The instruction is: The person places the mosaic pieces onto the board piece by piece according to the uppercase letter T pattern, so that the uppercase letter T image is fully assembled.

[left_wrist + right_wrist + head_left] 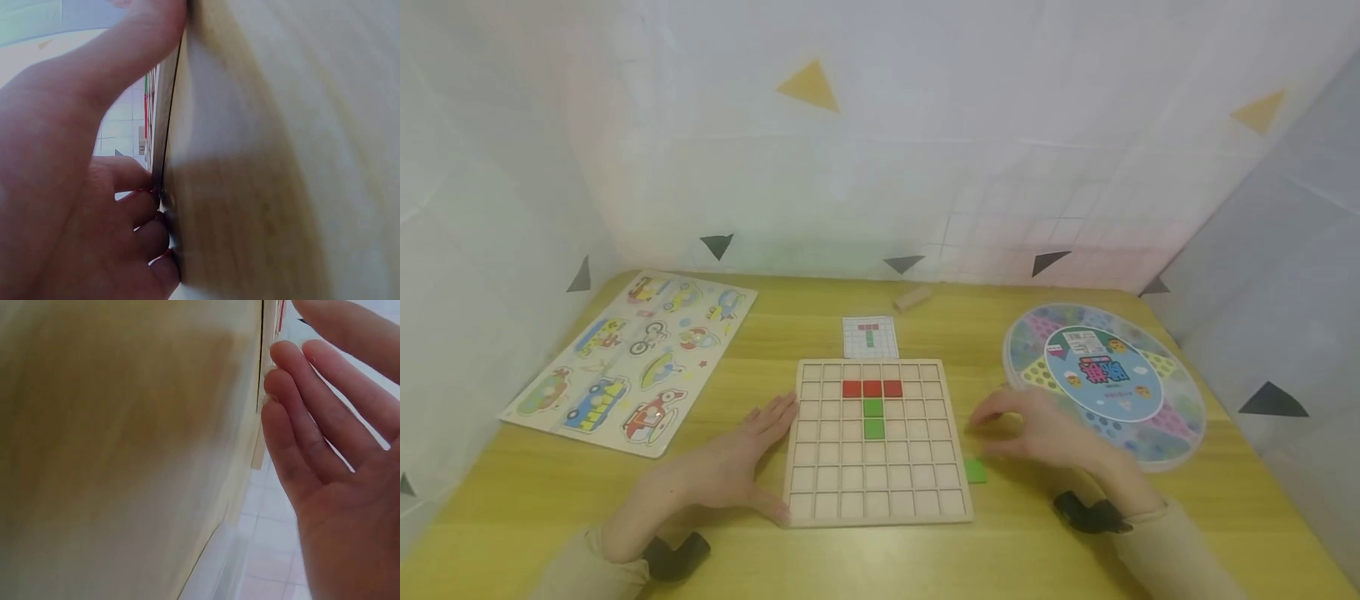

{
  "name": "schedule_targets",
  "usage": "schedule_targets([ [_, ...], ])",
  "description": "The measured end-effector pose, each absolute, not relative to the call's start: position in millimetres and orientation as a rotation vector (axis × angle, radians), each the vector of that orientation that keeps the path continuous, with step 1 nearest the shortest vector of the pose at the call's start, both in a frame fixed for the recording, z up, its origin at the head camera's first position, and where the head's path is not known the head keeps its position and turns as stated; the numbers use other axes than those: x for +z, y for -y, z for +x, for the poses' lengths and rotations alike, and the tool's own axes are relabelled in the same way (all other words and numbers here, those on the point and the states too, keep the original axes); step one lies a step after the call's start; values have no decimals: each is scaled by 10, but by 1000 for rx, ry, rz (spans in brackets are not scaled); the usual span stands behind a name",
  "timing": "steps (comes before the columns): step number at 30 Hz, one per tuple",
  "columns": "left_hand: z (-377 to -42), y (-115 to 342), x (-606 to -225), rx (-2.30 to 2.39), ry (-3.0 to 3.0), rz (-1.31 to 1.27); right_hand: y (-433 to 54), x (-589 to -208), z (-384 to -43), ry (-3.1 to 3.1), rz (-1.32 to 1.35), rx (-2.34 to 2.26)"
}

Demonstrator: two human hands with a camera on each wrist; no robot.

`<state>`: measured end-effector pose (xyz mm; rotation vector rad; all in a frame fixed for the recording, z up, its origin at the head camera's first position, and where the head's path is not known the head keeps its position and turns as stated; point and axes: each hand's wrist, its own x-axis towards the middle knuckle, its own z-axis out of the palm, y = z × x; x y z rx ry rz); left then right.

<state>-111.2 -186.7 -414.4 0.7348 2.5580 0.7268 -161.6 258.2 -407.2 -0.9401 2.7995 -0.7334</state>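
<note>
A wooden grid board lies in the middle of the table, with three red tiles in a row and two green tiles in a column under the middle one. My left hand rests at the board's left edge, fingertips at its upper side and thumb near the lower corner. To the right of the board, my right hand hovers with relaxed, slightly bent fingers and holds nothing. Just below it a loose green tile lies against the board's right edge. In the right wrist view the fingers are bare.
Behind the board lies a pattern card showing a red and green T, with a small wooden piece farther back. A vehicle picture puzzle is at left. On the right sits a round patterned case.
</note>
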Motion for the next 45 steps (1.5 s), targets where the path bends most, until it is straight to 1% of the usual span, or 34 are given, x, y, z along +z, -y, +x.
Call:
schedule_targets([
  [10, -1113, 1858, -4132, 736, -2555, 736, -2578, -4172, -1616, -2605, -946, -835],
  [21, -1113, 1857, -4128, 727, -2553, 718, -2539, -4175, -1605, -2503, -1050, -852],
  [30, -1115, 1857, -4133, 716, -2560, 737, -2556, -4161, -1615, -2569, -1044, -873],
  [38, -1112, 1857, -4124, 719, -2556, 726, -2540, -4164, -1623, -2678, -1095, -830],
  [45, -1107, 1852, -4117, 717, -2556, 715, -2550, -4160, -1627, -2736, -992, -770],
])
